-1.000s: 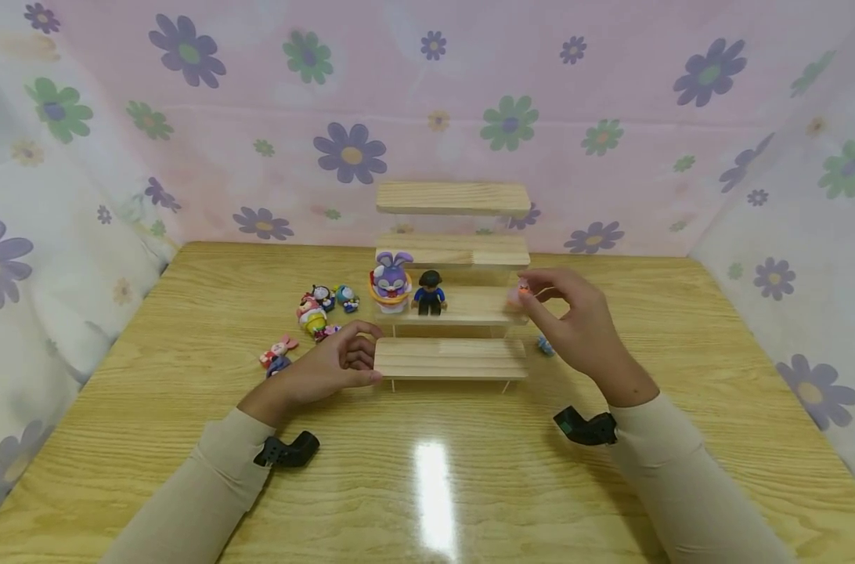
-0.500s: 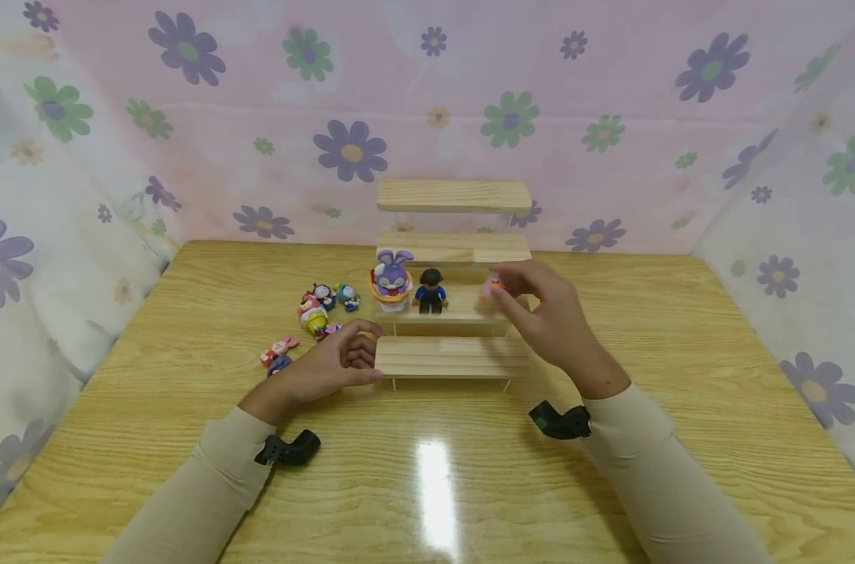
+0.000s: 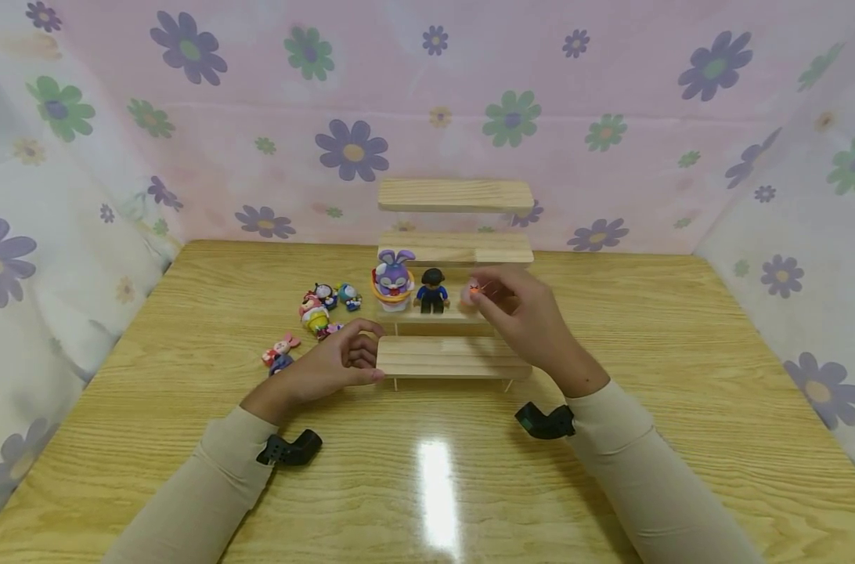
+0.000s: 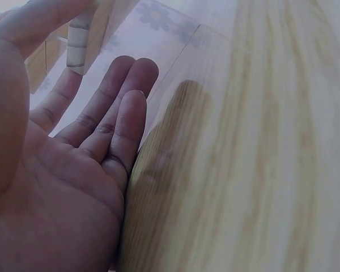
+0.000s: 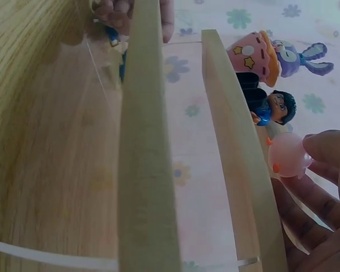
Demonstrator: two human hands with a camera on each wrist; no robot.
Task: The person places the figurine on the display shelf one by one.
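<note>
**Pink toy (image 3: 473, 296) half lost behind right hand (image 3: 522, 309)**

The right hand pinches it over the second step (image 3: 406, 316), beside the figure (image 3: 432, 293); whether its feet touch the wood is hard to tell. That step's right end is hidden by the hand. The left hand (image 3: 325, 364) grips the lowest step (image 3: 454, 356) by its left end, partly covering a dark toy (image 3: 280, 363). In the left wrist view, its thumb is cut off.

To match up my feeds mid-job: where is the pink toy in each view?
Head: just right of centre, pink toy pinched by the right hand.
Left wrist: not in it.
Right wrist: right side, just below mid-height.
Shared landmark: the flowered backdrop.
</note>
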